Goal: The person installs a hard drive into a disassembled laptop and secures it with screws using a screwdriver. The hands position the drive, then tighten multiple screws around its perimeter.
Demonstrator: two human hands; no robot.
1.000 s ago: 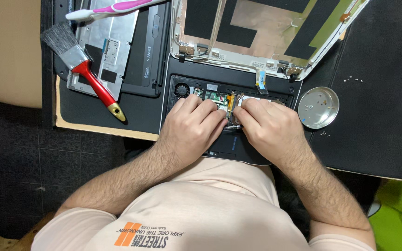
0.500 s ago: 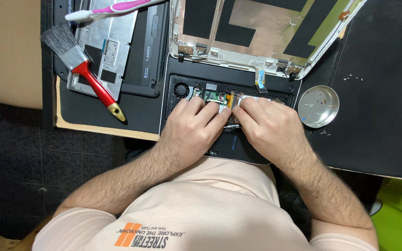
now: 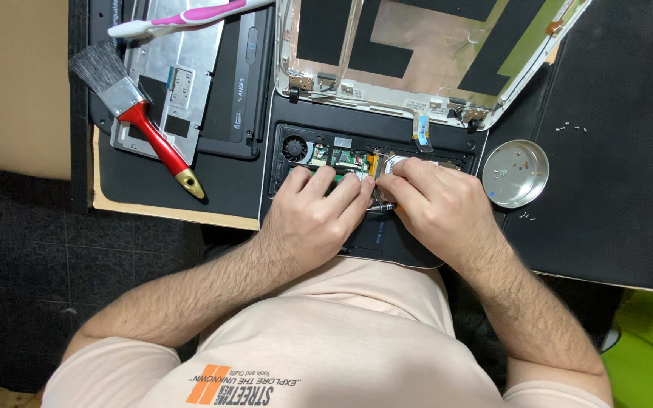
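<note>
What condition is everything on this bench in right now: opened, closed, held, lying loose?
Laptop base: opened, circuit board and fan exposed.
Screen lid: stripped, lying flat with its inside facing up.
Screwdriver: pinched between both hands, only a little showing.
Left hand: resting on the base, fingers curled.
Right hand: resting on the base, fingers bent.
Metal dish: upright, a few small screws inside.
Paintbrush: lying loose.
Toothbrush: lying loose.

Both hands — left hand (image 3: 319, 215), right hand (image 3: 436, 208) — rest on the opened laptop base (image 3: 307, 151); paintbrush (image 3: 141, 121) lies to its left, round tin (image 3: 515, 172) to its right, the detached lid (image 3: 417, 45) behind.
</note>
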